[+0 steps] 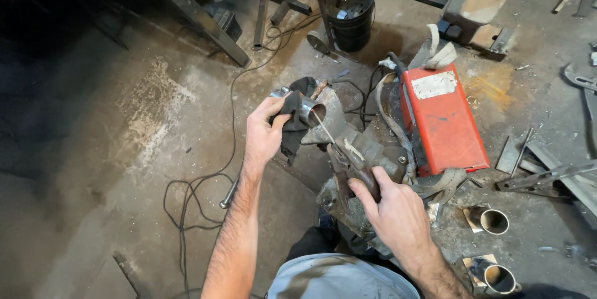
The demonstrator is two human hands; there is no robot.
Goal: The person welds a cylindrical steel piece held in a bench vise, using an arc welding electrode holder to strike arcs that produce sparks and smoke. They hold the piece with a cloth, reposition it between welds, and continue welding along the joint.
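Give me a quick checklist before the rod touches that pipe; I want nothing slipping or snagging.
1. Left hand grips the steel pipe through the dark cloth: ok.
2. Right hand closed on the electrode holder: ok.
3. Welding rod tip at the pipe's mouth: ok.
4. Cables loose on the floor near the knees: not ok.
5. Red welder switched on: cannot tell.
6. Gloves on hands: not ok.

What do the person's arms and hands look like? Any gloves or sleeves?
Both hands are bare, no gloves: the left hand and the right hand. The forearms are bare and hairy, with no sleeves, watch or rings showing.
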